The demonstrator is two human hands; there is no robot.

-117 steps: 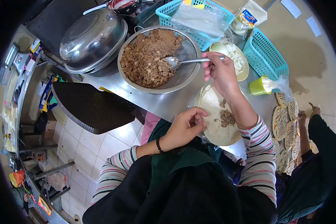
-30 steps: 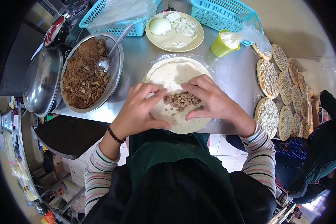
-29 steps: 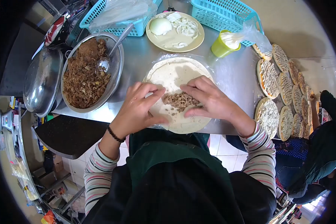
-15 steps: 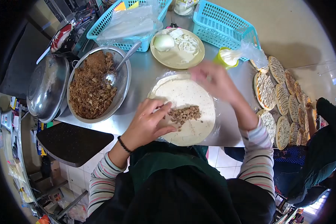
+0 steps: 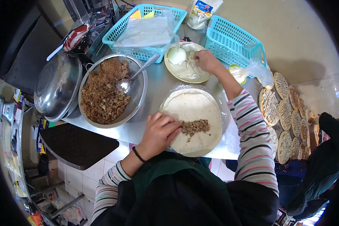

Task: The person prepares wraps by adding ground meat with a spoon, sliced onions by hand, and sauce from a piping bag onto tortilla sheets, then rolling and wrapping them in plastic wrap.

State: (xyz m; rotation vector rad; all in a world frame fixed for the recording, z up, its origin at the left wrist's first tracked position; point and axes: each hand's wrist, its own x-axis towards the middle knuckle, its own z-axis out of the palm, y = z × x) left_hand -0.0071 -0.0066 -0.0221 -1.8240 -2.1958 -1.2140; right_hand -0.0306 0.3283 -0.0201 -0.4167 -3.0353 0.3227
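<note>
A round flatbread [image 5: 192, 103] lies on clear plastic at the counter's front edge. Across its middle runs a short strip of cooked minced meat [image 5: 196, 127]. My left hand [image 5: 159, 132] rests at the flatbread's left side, fingers stretched out beside the strip's left end and holding nothing. Farther back, a cream plate [image 5: 184, 78] carries a peeled onion piece [image 5: 176, 55] and white onion slices [image 5: 191, 67]. Over the plate's right part, my right hand [image 5: 206, 61] has its fingertips closed down on the slices; how much they grip is hidden.
To the left stands a metal bowl [image 5: 144, 94] of minced meat with a spoon [image 5: 143, 67], beside a metal lid [image 5: 58, 88]. Turquoise baskets [image 5: 235, 39] line the back. A yellow cup [image 5: 238, 73] and several topped flatbreads [image 5: 269, 107] are at right, near another person's arm.
My right hand has moved back from above the flatbread to the onion plate. My left hand stays by the meat strip, its fingers now closer together. The camera view has shifted.
</note>
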